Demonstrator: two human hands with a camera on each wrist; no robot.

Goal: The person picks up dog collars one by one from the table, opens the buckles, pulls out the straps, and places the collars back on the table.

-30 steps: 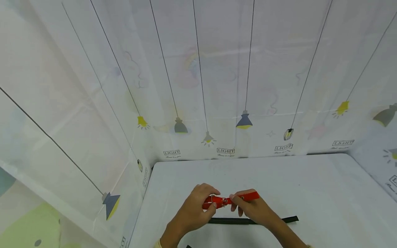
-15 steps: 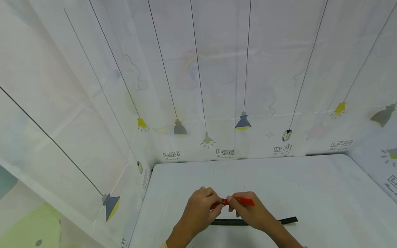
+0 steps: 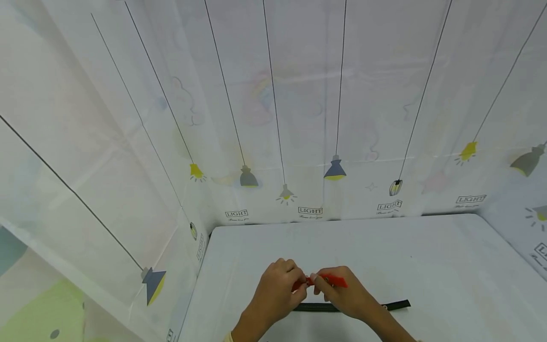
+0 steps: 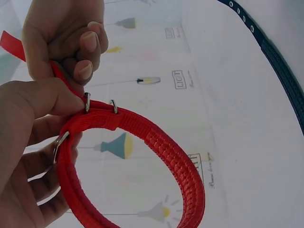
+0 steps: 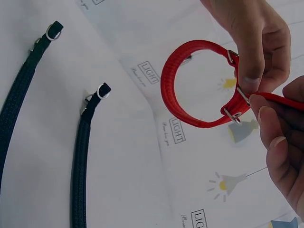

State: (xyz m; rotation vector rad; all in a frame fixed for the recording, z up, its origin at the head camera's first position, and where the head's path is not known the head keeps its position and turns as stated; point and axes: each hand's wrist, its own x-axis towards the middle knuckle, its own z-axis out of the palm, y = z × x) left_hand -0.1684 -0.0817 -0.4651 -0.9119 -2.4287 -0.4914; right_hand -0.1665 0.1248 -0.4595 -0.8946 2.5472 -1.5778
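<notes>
A red pet collar (image 4: pixel 175 159) is bent into a loop and held up above the white table between both hands. My left hand (image 3: pixel 278 289) pinches it at the metal buckle (image 4: pixel 87 102), thumb on top, as the left wrist view shows. Close beside that thumb, my right hand (image 3: pixel 344 292) pinches the collar's free strap end, whose red tip (image 3: pixel 335 280) sticks out past the fingers. A metal ring (image 4: pixel 61 146) sits on the band near the left fingers. In the right wrist view the loop hangs away from both hands, with further metal fittings along its strap.
On the white table (image 3: pixel 427 261) a dark green collar (image 3: pixel 316 307) lies flat, just below the hands. Two dark straps show in the right wrist view, a nearer one (image 5: pixel 80 166) and another (image 5: pixel 23 85), each with a metal ring. A lamp-printed cloth (image 3: pixel 299 118) hangs behind the table.
My left thumb and fingers, spread around the buckle a second ago, have closed on it and cover it in the head view. The right hand has come slightly left with the strap end.
</notes>
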